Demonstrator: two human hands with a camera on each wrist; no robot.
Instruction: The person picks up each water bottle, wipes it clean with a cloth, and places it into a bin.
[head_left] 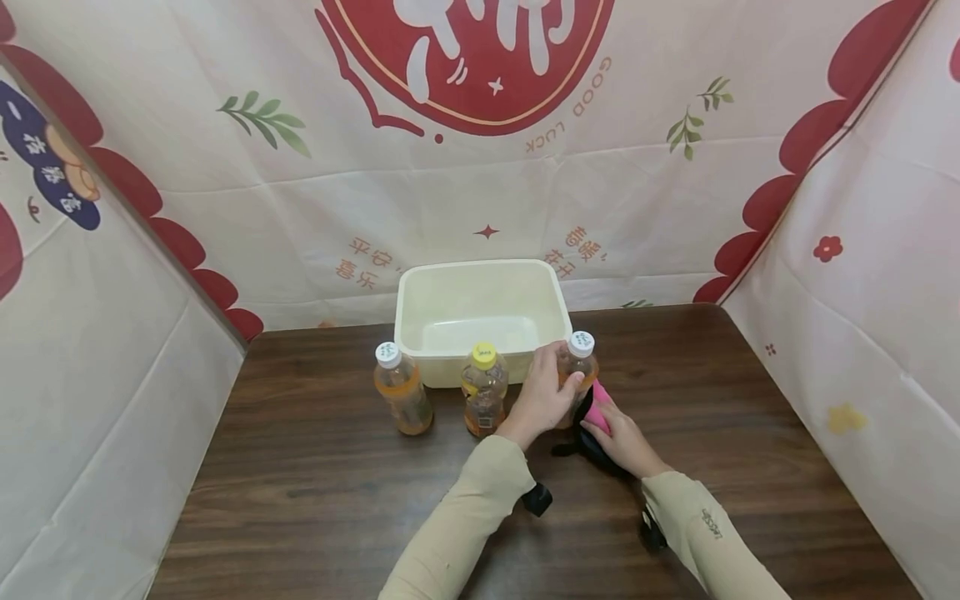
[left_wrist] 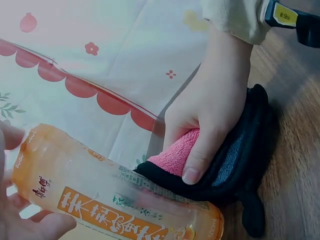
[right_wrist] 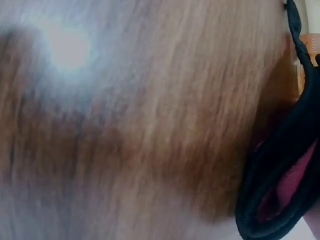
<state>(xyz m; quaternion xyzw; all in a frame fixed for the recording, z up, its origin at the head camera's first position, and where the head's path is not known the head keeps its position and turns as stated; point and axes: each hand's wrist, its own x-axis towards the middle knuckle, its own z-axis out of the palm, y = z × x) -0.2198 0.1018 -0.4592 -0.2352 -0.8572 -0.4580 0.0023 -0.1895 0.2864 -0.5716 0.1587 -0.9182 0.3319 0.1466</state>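
Observation:
My left hand (head_left: 542, 396) grips a clear plastic bottle (head_left: 581, 360) with a white cap and an orange label, at the right front corner of the cream bin. In the left wrist view the bottle (left_wrist: 105, 187) lies across the lower left, with fingers and thumb around its upper part. My right hand (head_left: 628, 440) pinches a pink-and-black cloth (head_left: 597, 410) against the bottle's right side. Its fuzzy pink face (left_wrist: 176, 152) shows between finger and thumb, with black edging and a grey-blue patch below. The right wrist view shows only part of the cloth, not the hand's grip.
A cream rectangular bin (head_left: 483, 364) stands at the back of the dark wooden table (head_left: 315, 467). Before it are a yellow-capped bottle (head_left: 484, 392) and another white-capped bottle (head_left: 403, 392). Printed curtains (head_left: 480, 200) close off the back and both sides.

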